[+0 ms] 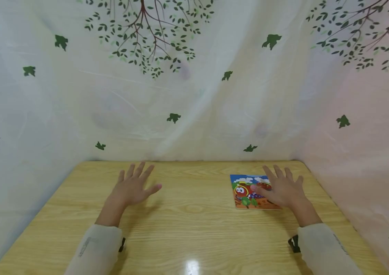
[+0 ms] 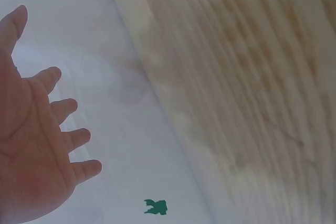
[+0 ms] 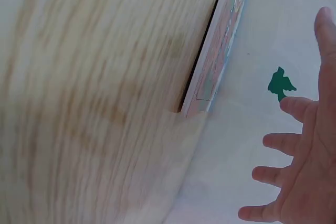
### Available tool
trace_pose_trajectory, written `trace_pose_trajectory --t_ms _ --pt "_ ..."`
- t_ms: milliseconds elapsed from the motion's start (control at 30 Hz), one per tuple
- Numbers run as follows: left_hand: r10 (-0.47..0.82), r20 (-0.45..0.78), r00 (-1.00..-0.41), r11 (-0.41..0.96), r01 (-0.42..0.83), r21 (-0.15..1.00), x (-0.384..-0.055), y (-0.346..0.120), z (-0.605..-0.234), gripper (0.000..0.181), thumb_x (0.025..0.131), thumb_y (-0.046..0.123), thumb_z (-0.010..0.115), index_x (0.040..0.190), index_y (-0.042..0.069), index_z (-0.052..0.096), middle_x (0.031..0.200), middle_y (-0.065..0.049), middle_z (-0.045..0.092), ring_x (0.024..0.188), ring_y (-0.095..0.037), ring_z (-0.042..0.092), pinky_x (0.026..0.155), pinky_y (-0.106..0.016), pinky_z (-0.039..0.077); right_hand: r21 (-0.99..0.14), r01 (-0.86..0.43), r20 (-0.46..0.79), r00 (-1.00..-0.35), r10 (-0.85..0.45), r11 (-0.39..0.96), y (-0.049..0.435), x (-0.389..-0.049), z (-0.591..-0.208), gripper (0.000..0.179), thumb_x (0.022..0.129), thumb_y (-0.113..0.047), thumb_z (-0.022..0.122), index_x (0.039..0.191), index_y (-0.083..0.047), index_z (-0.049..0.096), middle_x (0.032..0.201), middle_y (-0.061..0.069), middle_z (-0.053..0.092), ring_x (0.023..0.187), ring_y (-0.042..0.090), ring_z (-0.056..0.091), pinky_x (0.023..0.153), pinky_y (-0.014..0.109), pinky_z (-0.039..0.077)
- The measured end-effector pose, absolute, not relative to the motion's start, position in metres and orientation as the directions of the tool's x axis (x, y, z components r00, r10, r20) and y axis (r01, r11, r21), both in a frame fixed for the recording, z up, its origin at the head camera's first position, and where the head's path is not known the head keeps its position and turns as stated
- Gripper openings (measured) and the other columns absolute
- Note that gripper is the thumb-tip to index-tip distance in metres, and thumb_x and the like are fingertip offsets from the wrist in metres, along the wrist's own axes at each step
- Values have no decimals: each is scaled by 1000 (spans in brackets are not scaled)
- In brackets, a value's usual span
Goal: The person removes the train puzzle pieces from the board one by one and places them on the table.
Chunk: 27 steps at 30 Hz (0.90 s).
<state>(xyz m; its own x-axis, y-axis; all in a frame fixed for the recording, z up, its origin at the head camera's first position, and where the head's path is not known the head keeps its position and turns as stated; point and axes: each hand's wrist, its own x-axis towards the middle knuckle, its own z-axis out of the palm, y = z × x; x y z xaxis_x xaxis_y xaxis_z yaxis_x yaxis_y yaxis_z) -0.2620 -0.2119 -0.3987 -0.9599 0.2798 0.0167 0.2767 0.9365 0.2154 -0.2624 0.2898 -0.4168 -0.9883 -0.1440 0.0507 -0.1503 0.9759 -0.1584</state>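
Note:
A flat, colourful cartoon picture board (image 1: 242, 194) lies on the right part of the wooden table (image 1: 191, 221). In the right wrist view the board (image 3: 215, 51) appears nearly edge-on, with thin seam lines across its face. My right hand (image 1: 285, 191), fingers spread, is held over the board's right side and hides part of the picture. Its palm (image 3: 315, 166) holds nothing in the right wrist view. On the left, my left hand (image 1: 132, 191) hovers above the bare wood with fingers splayed. That palm (image 2: 31, 150) also has nothing in it.
A pale curtain (image 1: 198, 95) printed with branches and green birds encloses the table at the back and both sides. Dark wrist straps (image 1: 294, 243) show at the sleeve cuffs. A light glare (image 1: 192, 266) falls on the table's near edge.

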Motion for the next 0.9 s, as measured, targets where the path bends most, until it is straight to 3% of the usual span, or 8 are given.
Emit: trace_pose_trajectory --t_ms 167,300,400,467,567,667,767,900 --pt "322 48 -945 927 325 188 -275 -200 -400 87 99 73 38 164 15 25 168 -22 15 151 -53 13 113 -76 8 -187 -174 49 -985 -168 967 290 -265 -416 100 94 -77 45 163 -7 22 161 34 21 141 66 16 100 88 11" --pt "375 69 -924 908 382 171 -284 -184 -397 83 101 70 39 163 16 26 167 -20 20 150 -51 19 113 -75 14 -201 -197 48 -980 -191 960 292 -267 -416 93 98 -65 55 161 -4 25 157 37 28 134 69 28 93 87 27" --pt "414 71 -907 891 420 173 -290 -169 -393 80 102 66 41 164 18 26 167 -19 21 149 -50 22 114 -72 17 -253 -203 38 -979 -200 946 297 -270 -417 91 98 -57 61 159 0 27 153 40 31 128 71 32 87 86 33" --pt "442 76 -894 878 448 167 -296 -158 -393 77 103 64 42 164 18 26 166 -19 24 149 -48 24 116 -70 18 -317 -195 19 -980 -199 928 300 -273 -418 90 98 -53 64 159 1 27 153 41 31 130 70 31 91 83 34" --pt "479 80 -874 859 485 164 -304 -139 -392 74 104 59 46 163 17 28 165 -19 29 148 -47 28 116 -67 20 -449 -173 -18 -979 -203 877 305 -275 -418 88 98 -44 69 159 4 25 151 41 33 133 65 33 98 77 36" --pt "516 68 -854 843 521 137 -312 -117 -394 72 105 57 47 163 19 29 164 -16 32 148 -44 30 117 -64 23 -547 -145 -57 -976 -210 824 310 -274 -418 87 98 -37 71 158 6 25 145 41 41 125 57 50 96 66 46" --pt "558 51 -828 820 560 119 -317 -93 -395 69 105 56 47 162 20 31 163 -12 35 147 -42 32 117 -63 25 -589 -116 -83 -976 -203 800 317 -272 -420 85 97 -33 73 157 6 27 137 40 48 111 49 62 86 56 54" --pt "611 45 -790 784 612 100 -319 -61 -398 67 105 54 48 161 19 34 162 -9 37 147 -39 34 117 -61 27 -605 -107 -87 -976 -198 789 323 -268 -425 87 94 -31 77 156 6 28 134 38 50 108 44 63 83 52 55"
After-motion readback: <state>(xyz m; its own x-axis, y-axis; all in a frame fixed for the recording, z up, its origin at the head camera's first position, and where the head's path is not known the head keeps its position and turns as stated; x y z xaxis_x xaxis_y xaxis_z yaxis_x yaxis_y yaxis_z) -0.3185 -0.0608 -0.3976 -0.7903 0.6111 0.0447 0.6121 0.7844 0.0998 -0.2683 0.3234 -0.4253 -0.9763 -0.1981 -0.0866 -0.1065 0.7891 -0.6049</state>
